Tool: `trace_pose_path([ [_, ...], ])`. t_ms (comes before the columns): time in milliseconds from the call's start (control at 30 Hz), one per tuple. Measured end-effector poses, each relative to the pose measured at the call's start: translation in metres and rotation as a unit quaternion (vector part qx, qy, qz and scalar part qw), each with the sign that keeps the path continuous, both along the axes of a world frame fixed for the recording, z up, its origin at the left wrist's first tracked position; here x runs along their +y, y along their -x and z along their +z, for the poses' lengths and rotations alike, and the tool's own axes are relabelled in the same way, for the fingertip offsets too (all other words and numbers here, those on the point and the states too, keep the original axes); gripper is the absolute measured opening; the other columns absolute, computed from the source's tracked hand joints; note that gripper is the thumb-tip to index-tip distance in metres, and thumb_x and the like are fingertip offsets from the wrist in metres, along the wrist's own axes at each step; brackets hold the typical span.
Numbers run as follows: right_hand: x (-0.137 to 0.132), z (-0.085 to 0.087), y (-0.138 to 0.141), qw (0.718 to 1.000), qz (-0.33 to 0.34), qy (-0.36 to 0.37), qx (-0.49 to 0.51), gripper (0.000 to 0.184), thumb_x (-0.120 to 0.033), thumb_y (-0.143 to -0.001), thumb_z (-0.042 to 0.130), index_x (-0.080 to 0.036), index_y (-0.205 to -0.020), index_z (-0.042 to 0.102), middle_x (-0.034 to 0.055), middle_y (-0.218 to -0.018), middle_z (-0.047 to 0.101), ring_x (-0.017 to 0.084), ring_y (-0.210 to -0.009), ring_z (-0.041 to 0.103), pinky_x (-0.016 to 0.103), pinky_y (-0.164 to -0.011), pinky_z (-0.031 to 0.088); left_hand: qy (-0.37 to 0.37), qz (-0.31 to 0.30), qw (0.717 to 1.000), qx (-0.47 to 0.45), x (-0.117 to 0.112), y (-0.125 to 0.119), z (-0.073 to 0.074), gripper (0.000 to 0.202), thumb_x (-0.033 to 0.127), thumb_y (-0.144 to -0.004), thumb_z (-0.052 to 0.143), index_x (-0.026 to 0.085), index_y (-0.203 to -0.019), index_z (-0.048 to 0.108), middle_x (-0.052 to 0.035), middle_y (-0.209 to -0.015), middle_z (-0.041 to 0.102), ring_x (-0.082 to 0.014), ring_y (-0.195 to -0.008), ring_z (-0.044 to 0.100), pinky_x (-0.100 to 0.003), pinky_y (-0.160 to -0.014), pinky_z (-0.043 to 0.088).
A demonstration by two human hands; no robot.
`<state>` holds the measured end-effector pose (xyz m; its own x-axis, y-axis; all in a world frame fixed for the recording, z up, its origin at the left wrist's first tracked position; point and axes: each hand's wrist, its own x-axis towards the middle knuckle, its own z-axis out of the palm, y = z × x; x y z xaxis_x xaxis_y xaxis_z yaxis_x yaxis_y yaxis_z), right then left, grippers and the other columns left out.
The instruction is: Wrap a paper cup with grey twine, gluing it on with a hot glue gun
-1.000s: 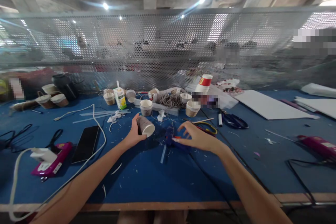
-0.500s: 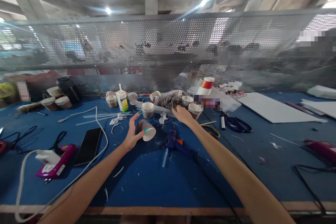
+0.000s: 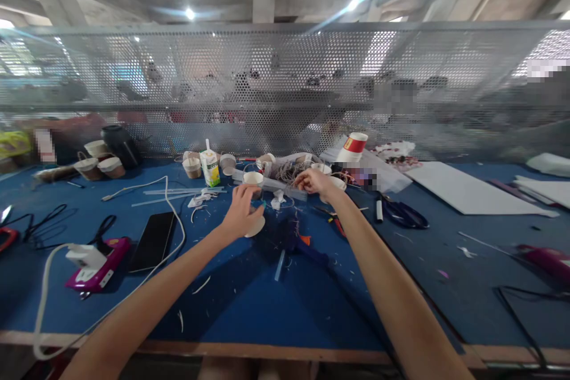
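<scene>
My left hand (image 3: 243, 211) curls around a tipped paper cup (image 3: 255, 227), hiding most of its body; the pale open end shows below the thumb. Right behind the fingers stands an upright paper cup (image 3: 253, 178) with a wrapped side. Farther right, my right hand (image 3: 313, 181) has its fingers pinched together on thin strands at the edge of a tangle of grey-brown twine (image 3: 291, 171). More paper cups (image 3: 337, 183) are partly hidden behind that hand. A blue glue gun (image 3: 307, 247) lies on the table between my forearms.
On the left are a phone (image 3: 154, 241), a purple power strip (image 3: 98, 265) and a white cable. A drink carton (image 3: 210, 168) stands behind clear glue sticks. To the right lie dark-handled scissors (image 3: 403, 212) and a white board (image 3: 474, 187). A perforated metal screen (image 3: 285, 83) backs the table.
My left hand has moved right and closed over the tipped cup. My right hand has drawn slightly right, out of the twine tangle. The view has shifted a little.
</scene>
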<state>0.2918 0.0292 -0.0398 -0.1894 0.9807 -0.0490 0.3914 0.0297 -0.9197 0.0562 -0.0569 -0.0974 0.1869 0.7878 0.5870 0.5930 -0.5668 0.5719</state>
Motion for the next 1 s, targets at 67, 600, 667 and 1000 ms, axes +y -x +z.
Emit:
trace_pose_path([
  [67,-0.007,0.010,0.003,0.999,0.017,0.016,0.029,0.029,-0.021,-0.081,0.039,-0.012,-0.064,0.061,0.0051,-0.045,0.056,0.009,-0.037,0.040,0.021,-0.037,0.028,0.053,-0.029,0.998,-0.030,0.012,-0.018,0.010,0.043,0.019,-0.075,0.060,0.017,-0.116,0.049,-0.0121,-0.120,0.054,-0.0282,-0.121,0.043,-0.048,-0.105,0.034],
  [600,-0.024,0.019,0.014,0.998,0.060,0.035,0.013,0.019,-0.019,-0.075,0.045,-0.014,-0.065,0.061,-0.0004,-0.045,0.051,0.008,-0.039,0.039,0.019,-0.040,0.025,0.282,-0.163,0.935,-0.137,0.054,-0.045,0.045,0.007,0.011,-0.075,0.061,0.013,-0.069,0.064,0.0024,-0.056,0.062,-0.0096,-0.049,0.057,-0.023,-0.057,0.048],
  [667,-0.024,0.019,0.016,0.998,0.049,0.026,-0.008,0.021,-0.019,-0.078,0.044,-0.014,-0.066,0.061,0.0013,-0.049,0.056,0.008,-0.041,0.042,0.019,-0.041,0.029,0.286,-0.160,0.935,-0.135,0.048,-0.040,0.051,0.005,0.011,-0.075,0.060,0.014,-0.072,0.064,0.0031,-0.056,0.062,-0.0084,-0.047,0.055,-0.022,-0.055,0.047],
  [1000,-0.036,0.018,0.029,0.992,0.042,0.003,-0.118,0.030,-0.044,-0.085,0.057,-0.016,-0.093,0.055,-0.0003,-0.053,0.054,0.015,-0.043,0.054,0.026,-0.043,0.044,0.253,-0.135,0.929,-0.234,0.011,-0.008,0.047,0.025,0.014,-0.078,0.059,0.016,-0.099,0.046,0.0082,-0.056,0.056,-0.0079,-0.046,0.052,-0.021,-0.051,0.041],
])
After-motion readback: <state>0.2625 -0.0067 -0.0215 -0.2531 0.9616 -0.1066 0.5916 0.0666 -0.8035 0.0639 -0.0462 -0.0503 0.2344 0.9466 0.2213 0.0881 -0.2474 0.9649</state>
